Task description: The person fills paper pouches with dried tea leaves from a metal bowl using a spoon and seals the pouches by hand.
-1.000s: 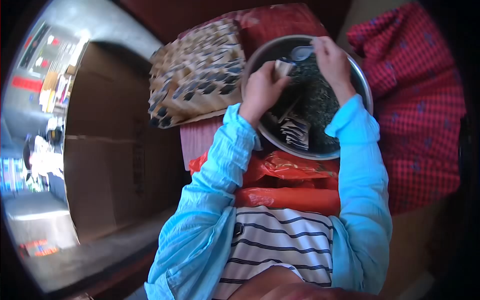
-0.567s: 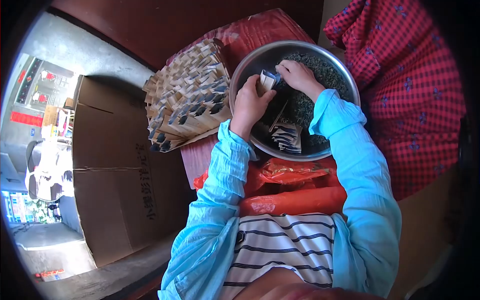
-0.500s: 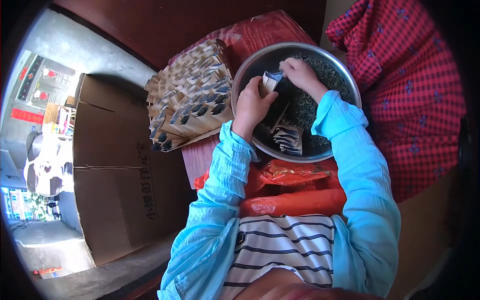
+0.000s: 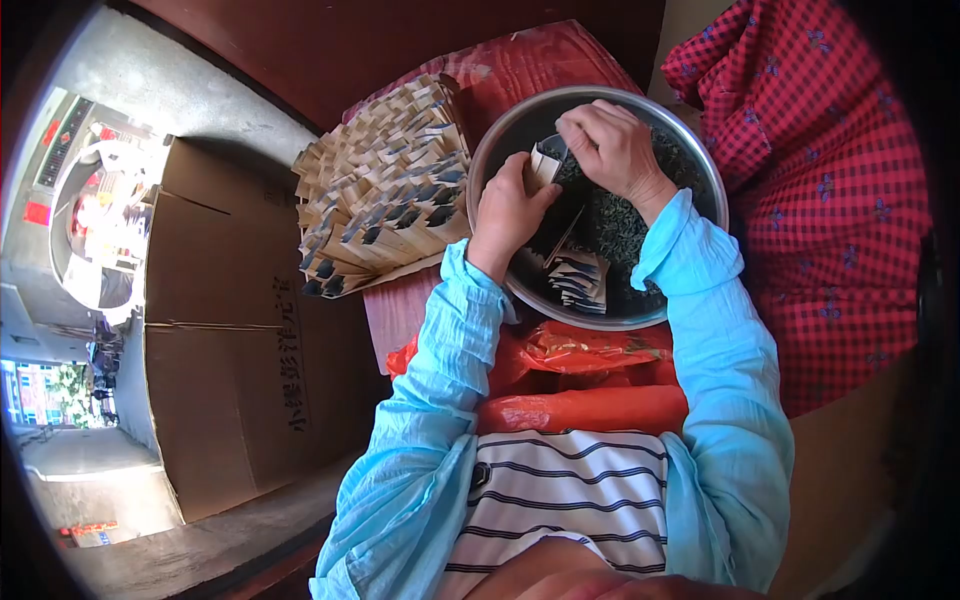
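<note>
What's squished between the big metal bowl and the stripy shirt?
Red plastic lies between the metal bowl and the striped shirt, as the head view shows.

Indoor work corner, home or workshop unclear | stacked paper packets [image 4: 385, 170] | basin [image 4: 500, 140] of leaves [image 4: 618, 228] | 1 cardboard box [image 4: 215, 360]

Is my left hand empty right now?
No, your left hand grips a small paper packet over the bowl.

Right of the packets [image 4: 385, 165], the basin [image 4: 498, 140] holds leaves [image 4: 615, 228].
</note>
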Available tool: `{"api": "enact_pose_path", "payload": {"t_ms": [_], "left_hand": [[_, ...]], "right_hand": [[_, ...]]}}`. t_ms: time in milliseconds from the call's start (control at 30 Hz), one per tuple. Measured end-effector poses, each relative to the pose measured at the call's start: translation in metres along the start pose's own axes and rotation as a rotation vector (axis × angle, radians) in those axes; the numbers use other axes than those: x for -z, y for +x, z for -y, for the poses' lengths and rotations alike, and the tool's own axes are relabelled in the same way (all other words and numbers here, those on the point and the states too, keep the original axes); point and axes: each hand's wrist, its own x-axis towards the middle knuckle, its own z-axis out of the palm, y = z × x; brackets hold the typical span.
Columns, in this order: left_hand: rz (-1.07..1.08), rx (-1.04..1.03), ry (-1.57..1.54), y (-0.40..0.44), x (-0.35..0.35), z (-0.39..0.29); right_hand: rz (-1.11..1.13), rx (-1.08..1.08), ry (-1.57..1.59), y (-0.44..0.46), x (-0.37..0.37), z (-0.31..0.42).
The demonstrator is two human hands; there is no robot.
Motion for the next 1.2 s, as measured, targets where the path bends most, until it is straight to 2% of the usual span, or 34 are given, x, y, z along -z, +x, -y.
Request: {"api": "enact_pose_path", "payload": {"t_ms": [67,233,267,300,367,433,467,533,600,733,800,867,900,933,967,1033,1133,1200], "left_hand": [[0.011,0.011,-0.021,0.001,0.001,-0.001],[-0.042,-0.016,-0.020,0.000,-0.001,0.002],[-0.068,-0.028,-0.040,0.000,-0.001,0.002],[-0.066,-0.031,-0.042,0.000,-0.001,0.001],[-0.112,-0.023,-0.053,-0.001,0.001,-0.002],[-0.088,-0.002,-0.119,0.001,-0.001,0.000],[-0.107,-0.020,-0.043,0.000,0.003,-0.004],[-0.142,-0.021,-0.123,0.002,-0.007,0.012],[-0.114,-0.031,-0.124,-0.001,-0.001,0.005],[-0.134,-0.031,-0.165,-0.002,-0.001,0.005],[-0.181,-0.080,-0.128,0.001,-0.008,0.010],[-0.122,-0.004,-0.107,0.000,-0.006,0.007],[-0.137,-0.033,-0.082,-0.002,-0.004,0.006],[-0.051,0.045,-0.148,-0.001,0.004,-0.003],[-0.101,-0.001,-0.101,-0.001,-0.002,0.003],[-0.067,-0.016,-0.099,0.003,-0.002,0.003],[-0.064,-0.010,-0.046,0.002,0.000,0.001],[-0.032,0.000,-0.070,0.002,0.000,0.002]], "right_hand": [[-0.011,0.233,-0.059,0.004,0.005,0.007],[-0.133,0.118,-0.090,0.003,0.007,-0.008],[-0.066,0.015,-0.126,0.000,0.006,-0.012],[-0.067,0.014,-0.130,-0.004,0.003,-0.019],[0.190,-0.121,-0.348,-0.017,-0.009,-0.035],[0.376,-0.175,-0.403,-0.029,-0.017,-0.039],[0.450,-0.187,-0.370,-0.033,-0.020,-0.034],[0.673,-0.478,-0.189,-0.027,-0.029,-0.023],[0.669,-0.509,-0.005,-0.036,-0.040,-0.029],[0.601,-0.518,0.057,-0.042,-0.056,-0.038],[0.464,-0.520,0.095,-0.036,-0.058,-0.057],[0.354,-0.710,0.299,-0.024,-0.039,-0.053],[0.248,-0.707,0.320,-0.018,-0.032,-0.052],[0.108,-0.638,0.291,-0.020,-0.034,-0.067],[0.065,-0.639,0.273,-0.015,-0.020,-0.062],[-0.028,-0.602,0.255,-0.001,-0.002,-0.049],[-0.096,-0.508,0.326,0.002,0.006,-0.032],[-0.051,-0.439,0.293,0.003,0.009,-0.015]]}}
